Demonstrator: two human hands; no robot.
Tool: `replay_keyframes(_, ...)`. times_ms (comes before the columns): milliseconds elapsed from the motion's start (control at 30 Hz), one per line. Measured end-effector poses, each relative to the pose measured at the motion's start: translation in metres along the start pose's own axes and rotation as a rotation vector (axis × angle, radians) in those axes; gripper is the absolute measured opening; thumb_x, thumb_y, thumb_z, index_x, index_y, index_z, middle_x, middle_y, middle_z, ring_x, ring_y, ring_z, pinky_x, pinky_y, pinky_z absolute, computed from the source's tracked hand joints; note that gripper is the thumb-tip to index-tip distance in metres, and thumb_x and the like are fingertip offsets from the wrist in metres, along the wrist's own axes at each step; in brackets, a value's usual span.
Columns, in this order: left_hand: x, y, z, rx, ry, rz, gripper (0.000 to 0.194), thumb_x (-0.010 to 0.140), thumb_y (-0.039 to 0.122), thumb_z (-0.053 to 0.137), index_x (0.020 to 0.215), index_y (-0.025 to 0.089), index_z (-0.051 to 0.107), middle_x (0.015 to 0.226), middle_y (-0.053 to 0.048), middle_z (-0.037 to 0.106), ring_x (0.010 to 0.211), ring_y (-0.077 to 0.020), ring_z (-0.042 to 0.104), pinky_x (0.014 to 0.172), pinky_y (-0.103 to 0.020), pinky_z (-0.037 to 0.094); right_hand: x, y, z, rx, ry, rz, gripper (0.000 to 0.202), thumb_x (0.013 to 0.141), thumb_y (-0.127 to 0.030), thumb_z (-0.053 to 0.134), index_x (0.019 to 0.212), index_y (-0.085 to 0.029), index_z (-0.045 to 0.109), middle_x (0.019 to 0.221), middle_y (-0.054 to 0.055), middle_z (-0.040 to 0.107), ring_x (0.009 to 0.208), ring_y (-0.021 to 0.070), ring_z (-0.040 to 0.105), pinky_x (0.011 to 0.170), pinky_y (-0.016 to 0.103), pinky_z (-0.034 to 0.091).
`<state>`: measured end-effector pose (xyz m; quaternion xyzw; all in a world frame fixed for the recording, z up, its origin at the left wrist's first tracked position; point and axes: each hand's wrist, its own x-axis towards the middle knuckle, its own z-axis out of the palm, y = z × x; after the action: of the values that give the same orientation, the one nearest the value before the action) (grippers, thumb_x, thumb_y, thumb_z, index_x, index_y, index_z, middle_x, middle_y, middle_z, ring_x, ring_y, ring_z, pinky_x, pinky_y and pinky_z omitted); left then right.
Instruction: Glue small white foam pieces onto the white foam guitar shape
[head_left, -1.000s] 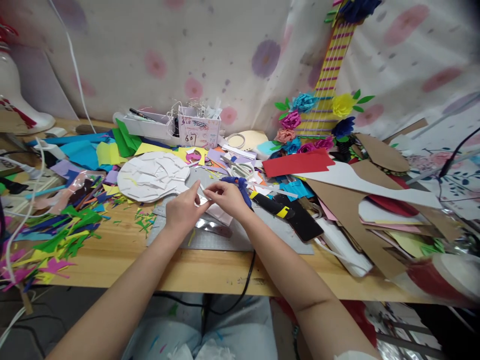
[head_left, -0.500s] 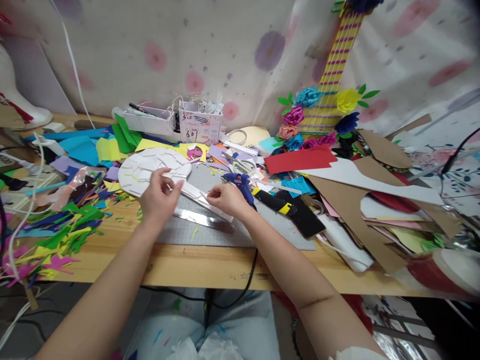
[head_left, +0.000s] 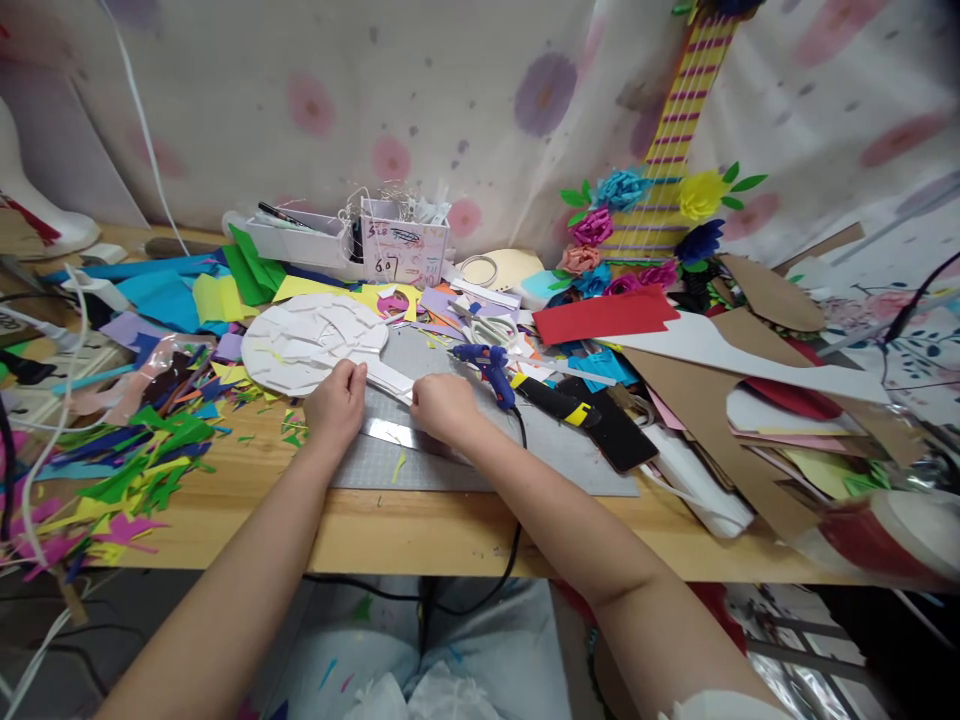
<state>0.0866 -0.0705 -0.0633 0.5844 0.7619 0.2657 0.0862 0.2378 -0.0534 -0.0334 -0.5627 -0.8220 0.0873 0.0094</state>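
A white cardboard cutout (head_left: 315,340) with a round body and a long straight neck lies on the grey cutting mat (head_left: 525,465), paper strips fixed over its surface. My left hand (head_left: 339,402) is closed on the edge where the round part meets the neck. Farther along, my right hand (head_left: 444,408) wraps round the neck and hides its far end. A metal ruler (head_left: 388,432) lies on the mat just below the neck, partly covered by my right hand. Beyond that hand sits a blue hot glue gun (head_left: 487,368) with a black cord.
A yellow-and-black utility knife (head_left: 551,402) and a black phone (head_left: 621,435) lie right of the glue gun. Colourful paper scraps (head_left: 142,460) cover the left side. Cardboard pieces (head_left: 690,410) pile up at right. Behind stand a white box (head_left: 405,245) and a flower-trimmed yellow guitar (head_left: 675,150).
My left hand has slid right along the cutout, and its fingers have closed at the neck's base. My right hand's fingers have curled from a pinch into a fuller grip.
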Motion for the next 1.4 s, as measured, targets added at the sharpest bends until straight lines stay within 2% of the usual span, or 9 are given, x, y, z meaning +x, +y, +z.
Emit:
replay_keyframes(67,0.001,-0.003,0.001,-0.043,-0.013,0.129,0.033,0.090,0.044,0.037,0.082,0.022,0.059,0.076,-0.005,0.061,0.078,-0.0204,0.056,0.066,-0.029,0.035,-0.002,-0.002,-0.002,-0.022,0.007,-0.004,0.023,0.080,-0.015,0.053,0.092,-0.017,0.074,0.091,0.016,0.073,0.089,0.0276,0.068,0.069,0.033,0.048)
replay_keyframes(200,0.002,-0.008,0.007,-0.111,-0.037,0.484,0.019,0.083,0.034,0.057,0.093,0.021,0.065,0.094,-0.007,0.064,0.097,-0.0221,0.054,0.087,-0.035,0.037,-0.005,-0.003,-0.003,-0.036,0.029,-0.023,0.025,0.083,-0.016,0.051,0.095,-0.014,0.073,0.094,0.017,0.072,0.094,0.0282,0.067,0.073,0.033,0.048)
replay_keyframes(300,0.004,-0.010,0.012,-0.101,-0.032,0.627,0.014,0.081,0.026,0.061,0.091,0.023,0.069,0.096,-0.006,0.064,0.099,-0.0236,0.053,0.087,-0.039,0.037,-0.006,-0.001,-0.002,-0.056,0.014,-0.035,0.028,0.083,-0.017,0.049,0.099,-0.015,0.072,0.097,0.016,0.072,0.097,0.0264,0.066,0.074,0.031,0.048)
replay_keyframes(400,0.006,-0.011,0.018,-0.072,-0.026,0.707,0.011,0.080,0.020,0.062,0.085,0.024,0.071,0.092,-0.006,0.063,0.096,-0.0231,0.053,0.085,-0.039,0.037,-0.007,0.001,-0.001,-0.069,0.012,-0.039,0.030,0.085,-0.019,0.047,0.102,-0.015,0.071,0.100,0.015,0.071,0.099,0.0240,0.065,0.075,0.029,0.047)
replay_keyframes(967,0.012,-0.008,0.029,-0.038,-0.008,0.731,0.010,0.083,0.026,0.062,0.087,0.021,0.069,0.092,-0.006,0.064,0.094,-0.0226,0.052,0.082,-0.038,0.038,-0.007,0.012,0.012,0.006,0.127,-0.057,0.023,0.084,-0.022,0.050,0.094,-0.018,0.071,0.095,0.011,0.070,0.095,0.0226,0.062,0.072,0.029,0.045)
replay_keyframes(1067,0.013,-0.008,0.030,-0.029,-0.002,0.723,0.010,0.083,0.027,0.061,0.085,0.022,0.069,0.090,-0.006,0.064,0.092,-0.0224,0.053,0.082,-0.038,0.038,-0.009,0.020,0.011,0.091,0.157,-0.053,0.020,0.082,-0.023,0.054,0.092,-0.017,0.071,0.094,0.009,0.070,0.093,0.0222,0.062,0.073,0.029,0.044)
replay_keyframes(1200,0.014,-0.008,0.031,-0.026,0.032,0.711,0.010,0.084,0.027,0.060,0.083,0.023,0.069,0.086,-0.005,0.064,0.091,-0.0220,0.053,0.081,-0.037,0.038,-0.012,0.043,0.011,0.295,0.238,0.012,0.016,0.080,-0.024,0.058,0.090,-0.018,0.070,0.092,0.006,0.069,0.089,0.0192,0.061,0.075,0.028,0.043)
replay_keyframes(1300,0.015,-0.009,0.032,-0.023,0.053,0.722,0.010,0.083,0.026,0.061,0.083,0.022,0.069,0.086,-0.005,0.064,0.090,-0.0218,0.054,0.080,-0.037,0.039,-0.014,0.059,0.014,0.436,0.245,0.065,0.018,0.080,-0.021,0.060,0.094,-0.016,0.069,0.090,0.005,0.069,0.084,0.0164,0.060,0.074,0.027,0.044)
replay_keyframes(1400,0.016,-0.009,0.033,-0.014,0.070,0.730,0.009,0.083,0.026,0.062,0.083,0.022,0.069,0.086,-0.005,0.065,0.089,-0.0219,0.054,0.080,-0.037,0.039,-0.015,0.063,0.020,0.495,0.245,0.037,0.020,0.080,-0.022,0.061,0.098,-0.016,0.068,0.094,0.006,0.068,0.085,0.0158,0.060,0.076,0.027,0.044)
